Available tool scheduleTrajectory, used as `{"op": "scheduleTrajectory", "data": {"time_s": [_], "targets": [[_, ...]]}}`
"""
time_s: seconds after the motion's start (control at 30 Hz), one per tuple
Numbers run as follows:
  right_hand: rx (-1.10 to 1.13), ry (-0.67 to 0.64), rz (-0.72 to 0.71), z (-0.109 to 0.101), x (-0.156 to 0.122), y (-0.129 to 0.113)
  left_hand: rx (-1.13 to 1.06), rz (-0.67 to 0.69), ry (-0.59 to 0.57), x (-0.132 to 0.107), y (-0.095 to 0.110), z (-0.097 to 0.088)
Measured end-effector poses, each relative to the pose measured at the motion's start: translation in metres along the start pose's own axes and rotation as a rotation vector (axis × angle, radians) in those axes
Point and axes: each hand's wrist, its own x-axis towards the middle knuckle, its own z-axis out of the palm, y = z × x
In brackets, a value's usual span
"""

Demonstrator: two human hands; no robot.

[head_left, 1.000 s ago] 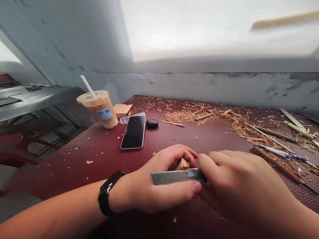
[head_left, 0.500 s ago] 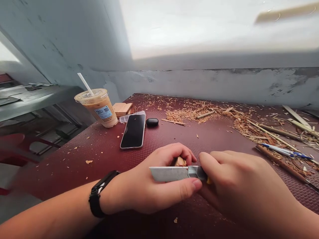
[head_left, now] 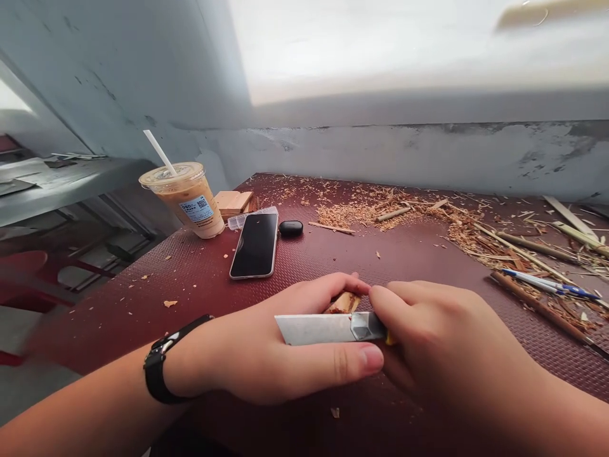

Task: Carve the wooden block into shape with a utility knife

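My right hand [head_left: 442,336] is closed round the handle of a utility knife [head_left: 316,328], whose broad grey blade points left across my left palm. A bit of yellow shows at the handle under my right fingers. My left hand [head_left: 276,349], with a black band on its wrist, curls its fingers round a small piece of wood [head_left: 345,303]. Pale, cut wood with a reddish patch shows just behind the blade; the rest is hidden by my hand. The left thumb stretches along below the blade, its tip close to my right hand.
A phone [head_left: 254,245], a black earbud case [head_left: 290,228], an iced drink cup [head_left: 193,203] and wooden blocks [head_left: 233,202] stand at the left. Wood shavings [head_left: 366,212] lie along the back. Sticks [head_left: 537,304] and pens [head_left: 547,284] are on the right.
Both hands and the knife have shifted slightly left. More of the wood piece's pale surface shows between the left fingers and the blade. The view has tilted a little.
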Motion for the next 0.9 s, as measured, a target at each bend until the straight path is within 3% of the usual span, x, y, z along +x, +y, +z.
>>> {"op": "scheduleTrajectory", "data": {"time_s": [0.3, 0.5, 0.67, 0.77, 0.9], "targets": [[0.030, -0.033, -0.004, 0.007, 0.001, 0.009, 0.141, 0.084, -0.058, 0.013, -0.001, -0.013], [0.021, 0.003, -0.012, 0.009, 0.009, 0.016, 0.146, 0.143, 0.078, 0.014, -0.004, -0.022], [0.467, -0.138, 0.162, 0.010, 0.017, 0.028, 0.155, 0.034, 0.135, 0.015, -0.003, -0.032], [0.741, -0.174, 0.264, 0.012, 0.020, 0.034, 0.169, 0.082, 0.187, 0.019, -0.005, -0.035], [1.019, -0.261, 0.294, 0.015, 0.021, 0.039, 0.202, 0.161, 0.310, 0.029, -0.015, -0.033]]}}
